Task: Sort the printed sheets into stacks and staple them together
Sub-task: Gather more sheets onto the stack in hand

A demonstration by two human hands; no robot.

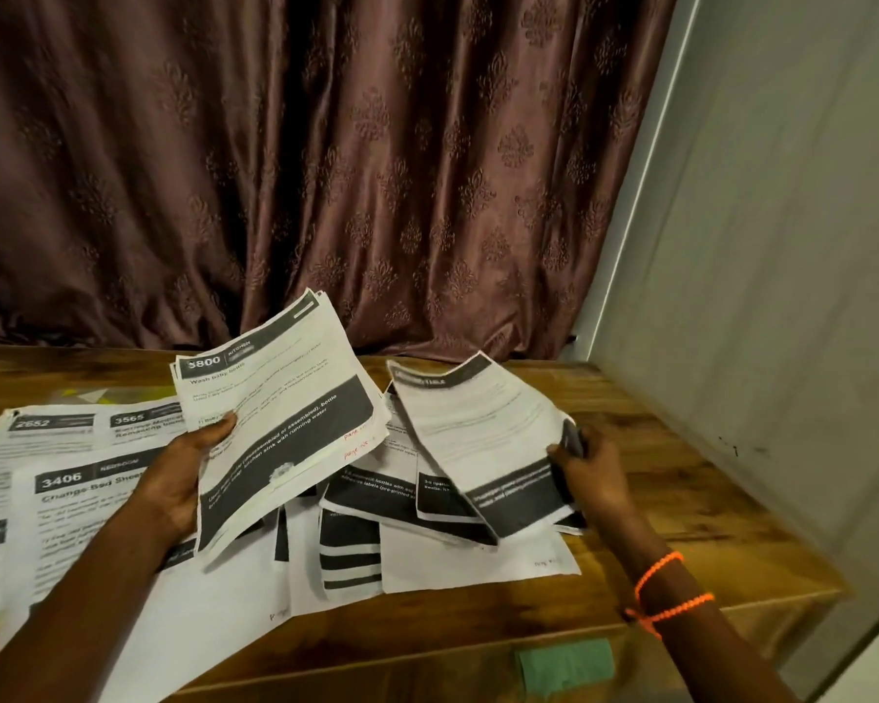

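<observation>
My left hand [184, 474] grips a small bundle of printed sheets [280, 413] headed "3800", lifted off the table and tilted. My right hand [592, 469] pinches the right edge of another printed sheet [478, 433], raised above the loose pile; a dark object also sits in its fingers, too blurred to name. A loose pile of printed sheets [407, 540] lies spread under both hands. On the left lie flat sheets headed "3406" [72, 504], "2652" [47, 428] and "3565" [143, 423]. No stapler is clearly visible.
The wooden table [655, 499] ends at a front edge near me, where a green tape patch [564, 664] sticks. A brown patterned curtain [326, 170] hangs behind. A grey wall [782, 296] stands close on the right. Something yellow [92, 395] peeks out behind the left sheets.
</observation>
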